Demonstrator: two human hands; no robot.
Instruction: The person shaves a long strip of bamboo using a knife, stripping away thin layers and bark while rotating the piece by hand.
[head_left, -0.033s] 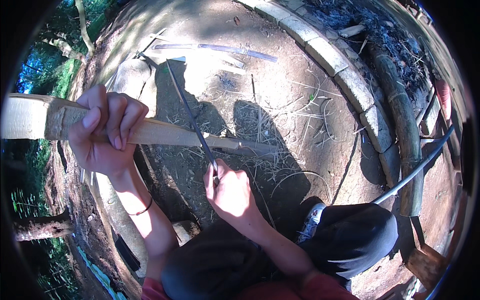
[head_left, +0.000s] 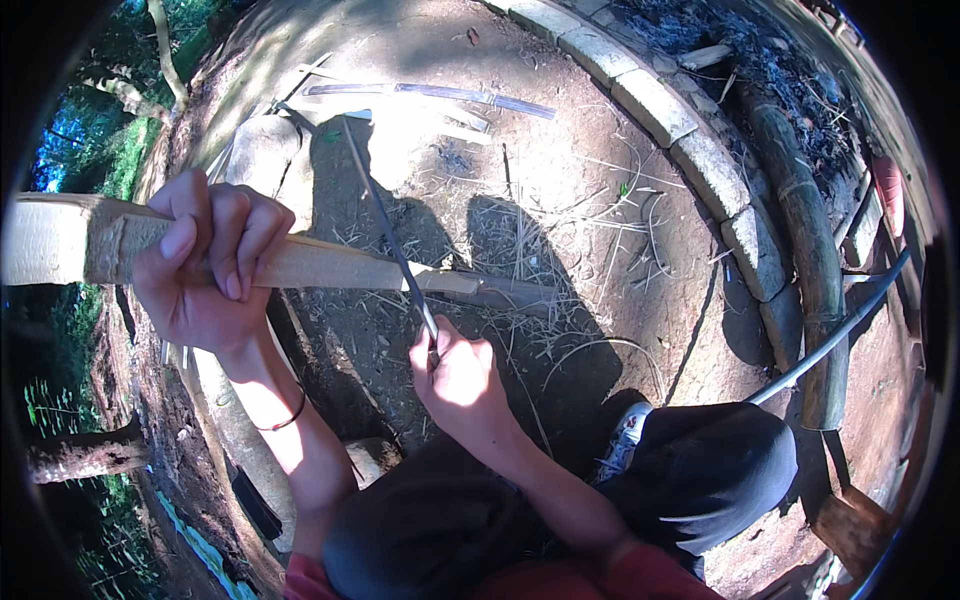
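Sunlit earth (head_left: pixel 420 50), strewn with shavings (head_left: pixel 520 250), lies below; the left hand (head_left: pixel 215 260) curls its fingers around a pale wooden strip (head_left: pixel 335 267), the right hand (head_left: pixel 462 380) wraps its around a long knife (head_left: pixel 376 208) crossing it.

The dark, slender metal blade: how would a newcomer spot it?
Find the long, pale wooden bar entering at left, gripped by the left hand. Toward its right end, the right hand holds the slender metal blade across it: dark and far thinner than the bar.
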